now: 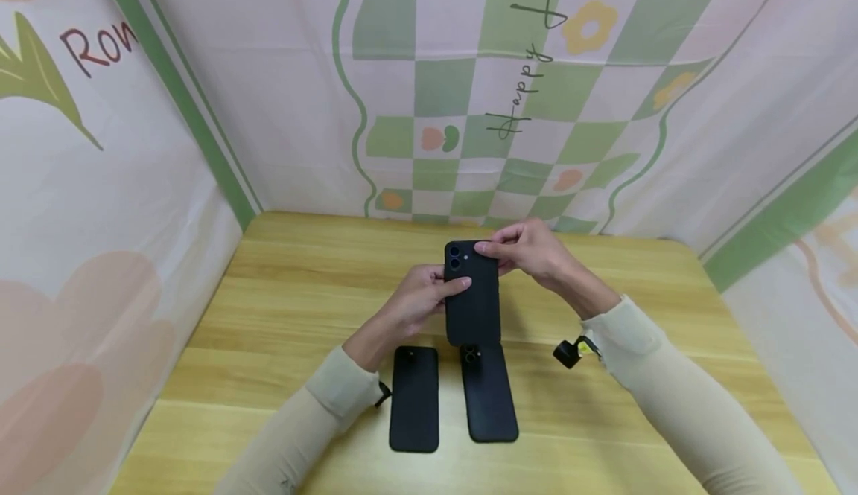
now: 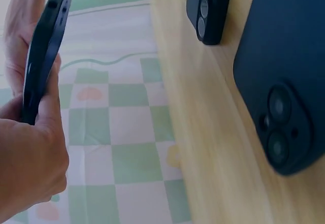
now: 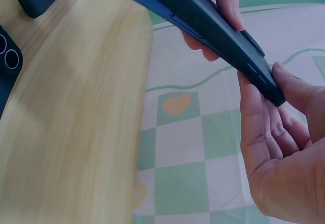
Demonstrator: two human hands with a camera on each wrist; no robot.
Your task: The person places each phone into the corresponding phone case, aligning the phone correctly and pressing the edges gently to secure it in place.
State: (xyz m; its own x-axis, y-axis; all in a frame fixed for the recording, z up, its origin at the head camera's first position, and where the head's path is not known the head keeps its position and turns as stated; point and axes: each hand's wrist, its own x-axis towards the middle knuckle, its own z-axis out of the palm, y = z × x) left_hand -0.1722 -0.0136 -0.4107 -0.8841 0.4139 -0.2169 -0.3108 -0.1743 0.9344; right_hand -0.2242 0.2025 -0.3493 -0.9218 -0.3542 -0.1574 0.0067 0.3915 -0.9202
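A smartphone in a black case (image 1: 472,298) is held upright above the table, its two-lens camera side toward the head view. My left hand (image 1: 418,294) grips its left edge, thumb across the back. At the top right corner, my right hand (image 1: 532,253) pinches it between thumb and fingers. Seen edge-on in the left wrist view, phone (image 2: 62,23) and case (image 2: 43,41) part slightly at one end. The right wrist view shows them joined at the corner by my right hand, with a gap opening toward the far end.
Two black phones lie on the wooden table (image 1: 322,257), camera side up: one at left (image 1: 414,406), one at right (image 1: 492,402) just below the held phone. A patterned cloth (image 1: 442,85) hangs behind the table. A small black camera (image 1: 568,353) sits by the right cuff.
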